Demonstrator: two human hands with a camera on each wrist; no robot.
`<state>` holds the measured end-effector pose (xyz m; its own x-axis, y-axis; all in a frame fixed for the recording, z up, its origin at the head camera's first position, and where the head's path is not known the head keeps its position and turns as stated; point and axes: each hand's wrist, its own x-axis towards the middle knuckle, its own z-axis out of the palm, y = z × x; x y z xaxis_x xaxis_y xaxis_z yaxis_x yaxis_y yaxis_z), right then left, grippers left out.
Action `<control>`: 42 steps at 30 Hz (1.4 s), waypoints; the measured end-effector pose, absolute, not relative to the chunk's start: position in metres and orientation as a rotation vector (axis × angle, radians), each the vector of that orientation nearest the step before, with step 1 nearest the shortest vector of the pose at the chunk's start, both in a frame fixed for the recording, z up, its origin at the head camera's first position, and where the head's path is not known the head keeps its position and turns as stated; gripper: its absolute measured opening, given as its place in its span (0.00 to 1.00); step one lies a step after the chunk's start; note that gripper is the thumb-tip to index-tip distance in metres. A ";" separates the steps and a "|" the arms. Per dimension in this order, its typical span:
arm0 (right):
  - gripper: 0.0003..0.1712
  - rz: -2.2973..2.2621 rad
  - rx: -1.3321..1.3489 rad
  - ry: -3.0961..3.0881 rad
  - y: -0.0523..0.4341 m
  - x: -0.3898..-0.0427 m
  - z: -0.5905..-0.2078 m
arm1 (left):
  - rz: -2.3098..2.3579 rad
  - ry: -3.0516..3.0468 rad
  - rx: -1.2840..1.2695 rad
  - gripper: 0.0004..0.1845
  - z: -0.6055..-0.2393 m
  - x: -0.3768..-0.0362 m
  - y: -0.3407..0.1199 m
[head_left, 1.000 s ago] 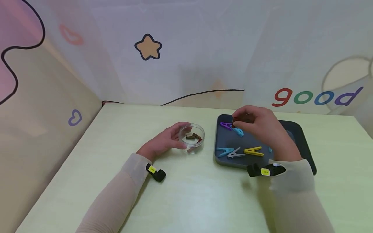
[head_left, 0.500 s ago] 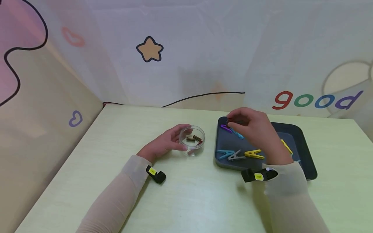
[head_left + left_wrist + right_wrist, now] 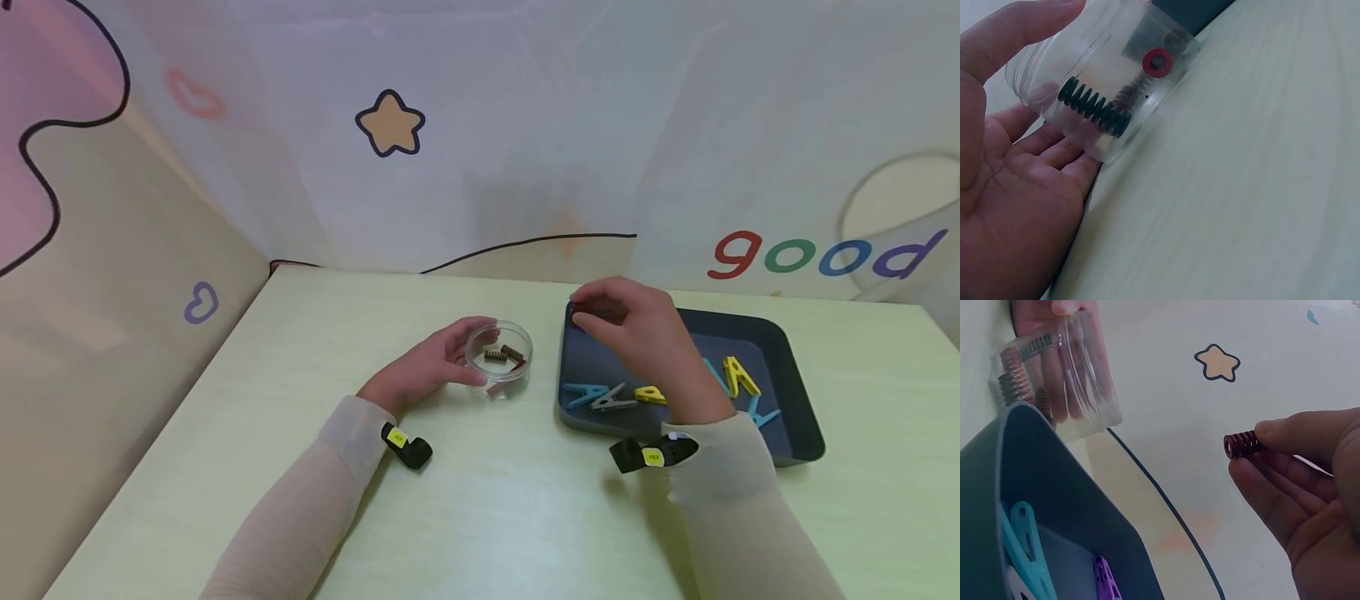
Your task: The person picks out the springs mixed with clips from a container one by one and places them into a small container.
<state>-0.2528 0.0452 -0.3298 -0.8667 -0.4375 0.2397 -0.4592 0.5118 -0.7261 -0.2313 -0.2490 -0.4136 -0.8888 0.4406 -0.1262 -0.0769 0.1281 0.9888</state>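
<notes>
My left hand holds a clear round jar on the table, thumb on one side and fingers round the other. Several coil springs lie inside the jar; the left wrist view shows a dark green spring and a red-ended spring through its wall. My right hand is raised over the far left corner of the dark tray. Between its thumb and fingertips it pinches a short dark red spring, clearest in the right wrist view, with one end sticking out toward the jar.
Plastic clothespins lie in the tray, among them a grey clothespin, a blue clothespin and a yellow clothespin. A purple clothespin shows over the tray wall. A printed backdrop stands behind the table.
My right hand has moved left across the tray with the red spring, uncovering clothespins on the tray's right side. My left hand keeps its hold on the jar.
</notes>
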 end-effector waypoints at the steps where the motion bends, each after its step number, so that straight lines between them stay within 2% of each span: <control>1: 0.14 1.313 0.805 -2.705 0.044 -0.253 -0.330 | 1.814 2.023 0.350 0.41 -0.413 -0.232 -0.249; 15: 0.14 1.292 0.862 -2.724 0.018 -0.246 -0.341 | 1.798 2.038 0.349 0.40 -0.412 -0.230 -0.249; 42: 0.14 1.473 0.869 -2.589 -0.001 -0.237 -0.351 | 1.779 2.055 0.361 0.39 -0.414 -0.234 -0.249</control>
<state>-0.2366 -0.0013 -0.3506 -0.8426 -0.4488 0.2977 -0.4852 0.3929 -0.7812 -0.2336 -0.2493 -0.4140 -0.8879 0.4419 -0.1278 -0.0630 0.1583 0.9854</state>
